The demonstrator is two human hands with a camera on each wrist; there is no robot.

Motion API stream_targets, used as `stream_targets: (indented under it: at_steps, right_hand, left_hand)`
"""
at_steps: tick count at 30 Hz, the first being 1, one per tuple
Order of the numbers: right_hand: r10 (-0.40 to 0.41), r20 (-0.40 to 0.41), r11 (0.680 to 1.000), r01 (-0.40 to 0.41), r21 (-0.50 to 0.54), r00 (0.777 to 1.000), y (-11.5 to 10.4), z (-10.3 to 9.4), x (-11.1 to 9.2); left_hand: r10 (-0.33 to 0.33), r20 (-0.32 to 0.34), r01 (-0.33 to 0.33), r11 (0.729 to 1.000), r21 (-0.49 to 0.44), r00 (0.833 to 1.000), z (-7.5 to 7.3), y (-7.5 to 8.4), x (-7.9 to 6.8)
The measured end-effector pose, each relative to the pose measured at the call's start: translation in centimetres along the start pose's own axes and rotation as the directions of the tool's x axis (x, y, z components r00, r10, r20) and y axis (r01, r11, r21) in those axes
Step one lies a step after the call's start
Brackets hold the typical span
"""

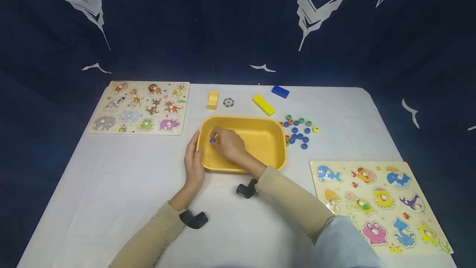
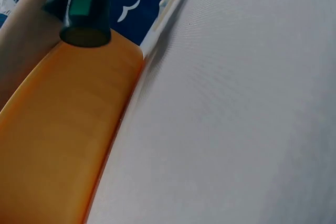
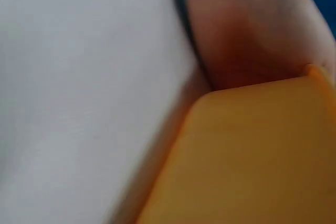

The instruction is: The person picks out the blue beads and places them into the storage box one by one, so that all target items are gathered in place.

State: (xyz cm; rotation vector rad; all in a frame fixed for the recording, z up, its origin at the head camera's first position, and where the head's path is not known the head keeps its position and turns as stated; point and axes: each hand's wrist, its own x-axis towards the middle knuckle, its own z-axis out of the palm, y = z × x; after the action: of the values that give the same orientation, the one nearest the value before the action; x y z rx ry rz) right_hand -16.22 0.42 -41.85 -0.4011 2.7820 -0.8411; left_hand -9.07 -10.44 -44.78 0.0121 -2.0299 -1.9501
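In the head view a yellow plastic tray (image 1: 267, 127) lies on the white table. My left hand (image 1: 194, 164) holds its left wall, fingers along the outside and thumb at the rim. Over the tray's left part, my right hand (image 1: 228, 146) pinches a small blue bead (image 1: 212, 140) between thumb and fingertips. Several loose beads (image 1: 305, 139), mostly blue with some green, orange and yellow-green ones, lie just right of the tray. The wrist views show the tray's outer wall (image 2: 68, 129) up close; the bead is hidden there, and part of a hand (image 3: 257, 30) appears beyond the wall.
Behind the tray lie a yellow-orange arched block (image 1: 212, 100), a round chip (image 1: 228, 102), a yellow block (image 1: 263, 105) and a blue block (image 1: 280, 91). An animal puzzle board (image 1: 156, 125) lies at back left, a sea-animal puzzle board (image 1: 375, 214) at front right.
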Motion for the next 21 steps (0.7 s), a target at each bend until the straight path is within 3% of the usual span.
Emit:
stream_targets:
  at_steps: [6, 13, 17, 21]
  right_hand:
    - [0.049, 0.087, 0.999, -0.047, -0.019, 0.995, 0.0, 1.3, 0.7]
    - [-0.013, 0.112, 0.999, 0.009, 0.042, 0.994, 0.2, 1.0, 0.6]
    - [-0.053, 0.034, 0.988, 0.047, 0.147, 0.998, 0.6, -0.4, -0.7]
    - [-0.082, -0.146, 0.957, 0.119, 0.266, 0.986, 1.6, -3.0, -2.9]
  left_hand:
    - [0.008, -0.012, -0.008, 1.0, 0.013, 1.0, -0.2, -2.0, 0.4]
    - [0.006, 0.004, -0.006, 1.0, 0.011, 1.0, -0.2, -3.0, 0.7]
    - [-0.027, 0.011, 0.027, 1.0, -0.002, 1.0, -0.2, -2.4, 0.5]
    - [-0.051, 0.02, 0.051, 0.999, -0.003, 0.999, -0.1, -0.8, 0.2]
